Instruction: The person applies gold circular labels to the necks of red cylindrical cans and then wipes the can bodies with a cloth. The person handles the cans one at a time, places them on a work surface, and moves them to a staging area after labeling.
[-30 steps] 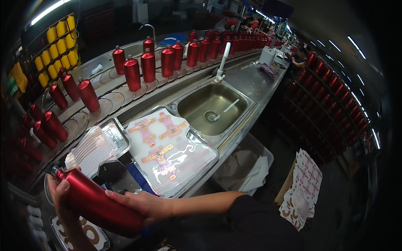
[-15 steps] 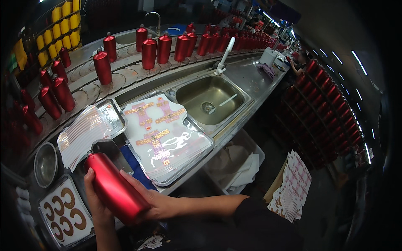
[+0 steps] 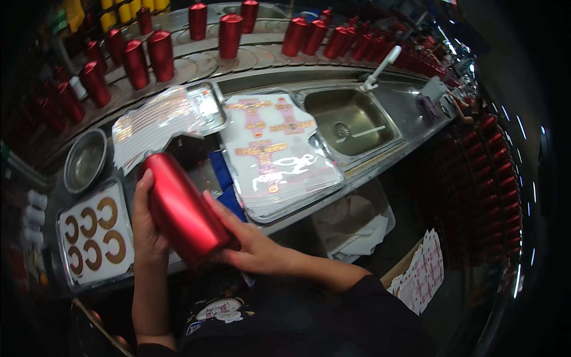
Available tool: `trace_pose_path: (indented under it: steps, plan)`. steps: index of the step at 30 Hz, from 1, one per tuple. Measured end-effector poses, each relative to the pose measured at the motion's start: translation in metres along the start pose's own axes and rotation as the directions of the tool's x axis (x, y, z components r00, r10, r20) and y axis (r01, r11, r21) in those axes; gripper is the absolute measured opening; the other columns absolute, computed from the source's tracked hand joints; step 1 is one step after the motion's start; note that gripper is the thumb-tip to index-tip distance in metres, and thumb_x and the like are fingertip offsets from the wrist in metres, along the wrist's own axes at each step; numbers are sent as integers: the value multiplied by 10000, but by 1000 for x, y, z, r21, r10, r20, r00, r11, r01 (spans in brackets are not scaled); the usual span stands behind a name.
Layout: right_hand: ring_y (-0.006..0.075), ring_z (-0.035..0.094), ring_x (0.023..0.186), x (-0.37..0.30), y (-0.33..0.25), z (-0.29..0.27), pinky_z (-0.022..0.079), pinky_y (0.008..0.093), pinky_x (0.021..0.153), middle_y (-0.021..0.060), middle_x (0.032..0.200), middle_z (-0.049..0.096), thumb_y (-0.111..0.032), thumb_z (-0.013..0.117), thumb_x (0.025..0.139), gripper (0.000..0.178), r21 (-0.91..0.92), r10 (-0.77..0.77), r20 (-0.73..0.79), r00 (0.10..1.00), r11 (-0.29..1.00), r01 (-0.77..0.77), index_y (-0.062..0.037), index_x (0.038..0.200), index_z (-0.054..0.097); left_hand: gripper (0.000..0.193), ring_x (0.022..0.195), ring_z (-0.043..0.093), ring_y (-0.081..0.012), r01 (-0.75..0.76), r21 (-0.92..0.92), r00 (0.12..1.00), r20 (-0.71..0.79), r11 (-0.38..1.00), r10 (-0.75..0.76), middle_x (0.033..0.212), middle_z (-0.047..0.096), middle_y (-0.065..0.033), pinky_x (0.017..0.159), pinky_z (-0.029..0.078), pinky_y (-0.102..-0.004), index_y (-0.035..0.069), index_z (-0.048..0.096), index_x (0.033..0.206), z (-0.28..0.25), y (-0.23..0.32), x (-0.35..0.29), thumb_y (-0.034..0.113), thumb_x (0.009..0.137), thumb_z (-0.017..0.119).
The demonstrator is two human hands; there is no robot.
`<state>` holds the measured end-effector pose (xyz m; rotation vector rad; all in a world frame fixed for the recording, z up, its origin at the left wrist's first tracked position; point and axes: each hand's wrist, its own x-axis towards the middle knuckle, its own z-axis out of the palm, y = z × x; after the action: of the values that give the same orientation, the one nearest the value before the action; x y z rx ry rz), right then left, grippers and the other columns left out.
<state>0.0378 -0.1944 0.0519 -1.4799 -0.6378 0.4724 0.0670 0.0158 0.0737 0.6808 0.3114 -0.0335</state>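
The person holds a red bottle [image 3: 181, 208] tilted over the near edge of the steel counter [image 3: 410, 113]. The left hand [image 3: 146, 229] wraps its left side, and the right hand [image 3: 250, 241] closes under its base. To work well, both hands should grip firmly, because the smooth surface looks slippery. The tray of stickers [image 3: 279, 160] lies just right, and the tray of brown rings [image 3: 95, 235] just left, so free room is small.
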Motion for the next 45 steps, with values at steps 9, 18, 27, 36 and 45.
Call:
trace_pose_path:
  steps: [9, 18, 27, 36, 45]
  plan:
    - [72, 548, 942, 13, 2, 16, 446, 212, 773, 159, 1492, 511, -82, 741, 915, 925, 111, -70, -85, 994, 991, 79, -28, 1635, 163, 404, 921, 685, -172, -42, -114, 999, 2, 993, 42, 1039, 694, -86, 838, 594, -329, 51, 608, 1172, -12, 19, 10, 343, 930, 748]
    - [66, 625, 849, 25, -19, 22, 481, 195, 663, 235, 1550, 437, -50, 687, 921, 889, 80, 16, -15, 1000, 997, -15, -20, 1634, 156, 337, 947, 703, -201, -85, -141, 993, -91, 986, 73, 1051, 719, -89, 866, 605, -369, 74, 635, 1141, -27, 33, 10, 344, 953, 708]
    - [222, 172, 1521, 39, -4, 47, 203, 341, 1194, 172, 1701, 112, -239, 568, 1048, 822, 262, -177, -36, 984, 948, 180, 26, 1625, 46, 660, 1126, 662, -337, -82, -185, 949, 287, 979, 133, 1222, 658, -197, 980, 565, -472, -2, 536, 1332, -47, 19, 6, 558, 984, 549]
    - [312, 580, 646, 28, 18, 19, 501, 382, 595, 166, 883, 602, -99, 796, 757, 907, -469, -352, 123, 928, 803, 367, 0, 1557, 382, 478, 1073, 676, -183, -195, 512, 981, 101, 837, 166, 1184, 662, -92, 963, 541, -340, 20, 535, 1316, -45, 76, -26, 293, 956, 691]
    - [224, 569, 617, 44, 16, 20, 510, 336, 568, 145, 946, 635, -203, 902, 726, 843, -649, -310, 191, 931, 672, 357, -151, 1483, 536, 998, 1212, 581, -223, -528, 650, 835, 280, 547, 474, 1285, 579, -129, 1056, 467, -362, 12, 439, 1376, -47, 52, -19, 238, 577, 993]
